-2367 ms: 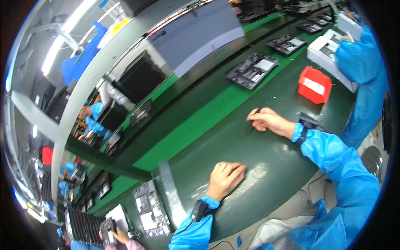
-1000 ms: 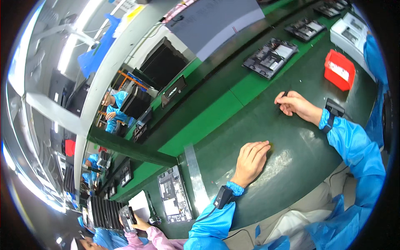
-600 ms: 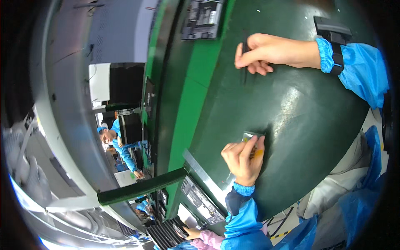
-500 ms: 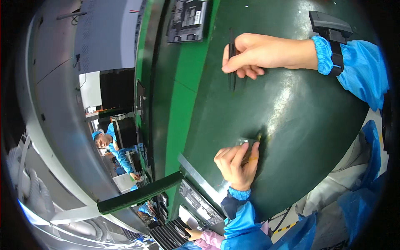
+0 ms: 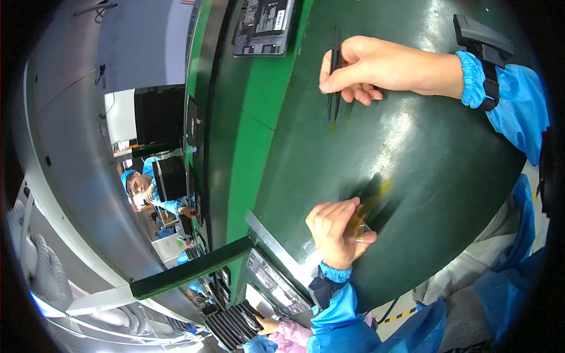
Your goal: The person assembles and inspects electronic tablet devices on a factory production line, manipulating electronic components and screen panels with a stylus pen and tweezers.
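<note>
Your R hand (image 5: 376, 67) pinches slim matte-black tweezers (image 5: 336, 54) over the table's far side; your L hand (image 5: 332, 232), nearer & well apart, grips a shiny clear plastic pc (image 5: 357, 228) w/ amber tint btwn thumb & fingers. Vs 0.5 s ago, L thumb's spread farther from index. Smooth green tabletop (image 5: 447, 153) glares; electronics chassis (image 5: 263, 35) far L, grey panel (image 5: 141, 44) beyond.

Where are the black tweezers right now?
The black tweezers are in the right hand, high in the head view and slightly right of centre, over the dark green table, with a partly dismantled device to their left.
</note>
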Demonstrator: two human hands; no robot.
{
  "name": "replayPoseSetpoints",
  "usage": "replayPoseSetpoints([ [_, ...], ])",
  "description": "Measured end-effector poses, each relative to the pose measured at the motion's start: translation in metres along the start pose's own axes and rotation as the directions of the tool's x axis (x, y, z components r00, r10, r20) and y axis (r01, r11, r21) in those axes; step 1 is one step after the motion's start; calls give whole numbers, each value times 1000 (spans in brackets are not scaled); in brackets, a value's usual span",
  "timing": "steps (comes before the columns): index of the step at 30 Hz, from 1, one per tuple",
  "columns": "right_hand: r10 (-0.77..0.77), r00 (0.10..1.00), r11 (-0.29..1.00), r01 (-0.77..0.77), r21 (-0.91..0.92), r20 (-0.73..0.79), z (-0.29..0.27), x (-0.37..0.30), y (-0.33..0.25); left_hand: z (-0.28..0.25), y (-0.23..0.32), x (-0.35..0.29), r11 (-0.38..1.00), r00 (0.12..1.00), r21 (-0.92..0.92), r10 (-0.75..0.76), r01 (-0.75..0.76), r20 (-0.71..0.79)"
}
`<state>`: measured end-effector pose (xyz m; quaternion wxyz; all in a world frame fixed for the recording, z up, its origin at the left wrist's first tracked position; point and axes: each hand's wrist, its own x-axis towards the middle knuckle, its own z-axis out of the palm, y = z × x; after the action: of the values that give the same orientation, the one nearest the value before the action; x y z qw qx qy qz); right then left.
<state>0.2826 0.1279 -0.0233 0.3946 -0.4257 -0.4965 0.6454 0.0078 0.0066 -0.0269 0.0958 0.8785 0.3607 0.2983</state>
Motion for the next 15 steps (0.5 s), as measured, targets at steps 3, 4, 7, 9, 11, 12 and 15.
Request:
replayPoseSetpoints([
  [3, -113, 994, 993, 113, 23, -9, -1, -6, -28, -22, 6, 17, 994, 997, 81, 78, -78, 6],
  [4, -111, 994, 994, 112, 20, -14, 0, -6, -31, -23, 6, 17, 994, 997, 79, 76, -77, 25],
  [7, -98, 995, 995, 98, -27, -12, -4, -7, -30, -11, 8, 20, 994, 995, 74, 88, -84, -54],
  [9, -93, 996, 996, 93, -14, -1, -6, -8, -28, -8, 14, 23, 993, 990, 61, 108, -103, -89],
  [11, -112, 993, 994, 111, 18, 35, 3, 6, -23, -15, 2, 19, 989, 989, 100, 115, -106, -89],
  [12, -109, 994, 994, 108, 24, 32, 5, 3, -25, -15, 2, 18, 988, 990, 108, 120, -112, -72],
  [15, -103, 994, 994, 101, 42, 28, 4, -3, -23, -15, 2, 16, 988, 988, 99, 128, -119, -87],
])
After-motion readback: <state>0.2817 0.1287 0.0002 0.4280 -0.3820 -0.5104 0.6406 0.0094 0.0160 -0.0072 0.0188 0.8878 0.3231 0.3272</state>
